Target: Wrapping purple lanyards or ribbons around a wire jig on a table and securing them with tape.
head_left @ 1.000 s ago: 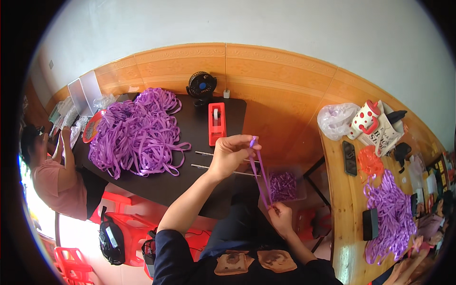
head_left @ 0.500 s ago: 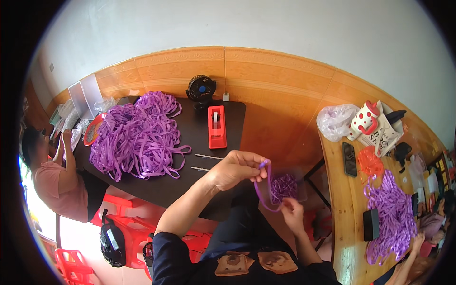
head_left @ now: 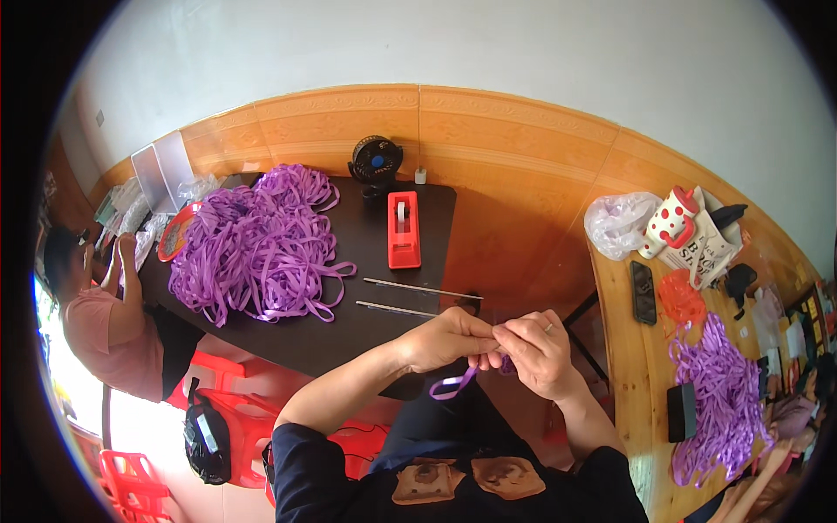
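A narrow purple ribbon [head_left: 455, 383] hangs in a loop below my two hands, which meet in front of my body just off the dark table's near right corner. My left hand [head_left: 449, 338] is closed, its thumb and fingers pinching the ribbon. My right hand [head_left: 539, 353] is closed against it, fingertips touching those of the left, with a bit of purple showing beneath. The ribbon's ends are hidden between the fingers. Two thin pale rods [head_left: 403, 309] lie on the dark table [head_left: 362, 227], close to my left hand. Beyond them stands a red tape dispenser [head_left: 404, 253].
A large heap of purple ribbons [head_left: 253, 248] covers the table's left part, with a black fan [head_left: 377, 161] behind. On the right, a wooden table [head_left: 623, 375] bears more purple ribbons [head_left: 715, 401], a phone [head_left: 643, 292] and a spotted cup [head_left: 671, 222]. Co-workers sit on both sides.
My right hand has come up to meet the left, which moved lower. The ribbon stretched between them is now gathered at the fingertips. The bin of purple ribbons below is now hidden.
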Available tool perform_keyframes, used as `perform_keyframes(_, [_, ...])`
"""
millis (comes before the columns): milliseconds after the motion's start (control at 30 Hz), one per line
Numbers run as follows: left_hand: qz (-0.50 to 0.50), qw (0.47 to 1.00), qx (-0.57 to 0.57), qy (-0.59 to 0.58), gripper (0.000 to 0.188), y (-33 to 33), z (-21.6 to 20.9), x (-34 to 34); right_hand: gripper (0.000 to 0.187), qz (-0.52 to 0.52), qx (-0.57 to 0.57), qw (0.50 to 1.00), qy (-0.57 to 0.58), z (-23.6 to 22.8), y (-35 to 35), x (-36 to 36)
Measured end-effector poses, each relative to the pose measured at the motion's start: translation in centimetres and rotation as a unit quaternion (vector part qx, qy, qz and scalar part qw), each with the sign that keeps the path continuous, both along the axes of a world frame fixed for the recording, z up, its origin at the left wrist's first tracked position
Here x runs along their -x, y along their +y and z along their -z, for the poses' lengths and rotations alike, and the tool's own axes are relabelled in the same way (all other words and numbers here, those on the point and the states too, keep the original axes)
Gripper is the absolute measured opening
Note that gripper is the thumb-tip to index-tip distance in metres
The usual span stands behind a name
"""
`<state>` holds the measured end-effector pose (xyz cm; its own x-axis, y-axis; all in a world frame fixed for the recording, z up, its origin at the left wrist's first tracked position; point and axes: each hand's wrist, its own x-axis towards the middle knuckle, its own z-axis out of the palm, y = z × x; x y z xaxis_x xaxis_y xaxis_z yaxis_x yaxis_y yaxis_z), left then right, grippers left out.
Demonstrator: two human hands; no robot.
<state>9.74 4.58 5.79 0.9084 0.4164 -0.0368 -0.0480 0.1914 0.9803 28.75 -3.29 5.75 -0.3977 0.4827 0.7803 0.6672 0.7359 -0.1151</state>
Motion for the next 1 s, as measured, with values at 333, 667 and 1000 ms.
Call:
perform_keyframes(333, [-0.007, 0.991, 0.131, -0.015, 0.015, 0.8, -0.4, 0.1, 0.036, 0.057, -0.1, 0.992, -0.044, -0.3, 0.0, 0.5])
perform_keyframes(667, [-0.004, 1.0, -0.003, 0.001, 0.011, 0.0, -1.6, 0.7, 0.033, -0.026, -0.041, 0.997, -0.052, -1.2, -0.4, 0.5])
perform_keyframes(1000, [-0.007, 0.998, -0.033, 0.048, 0.01, 0.2, -2.3, 1.5, 0.023, 0.017, -0.174, 0.98, -0.098, -1.0, -1.7, 0.5])
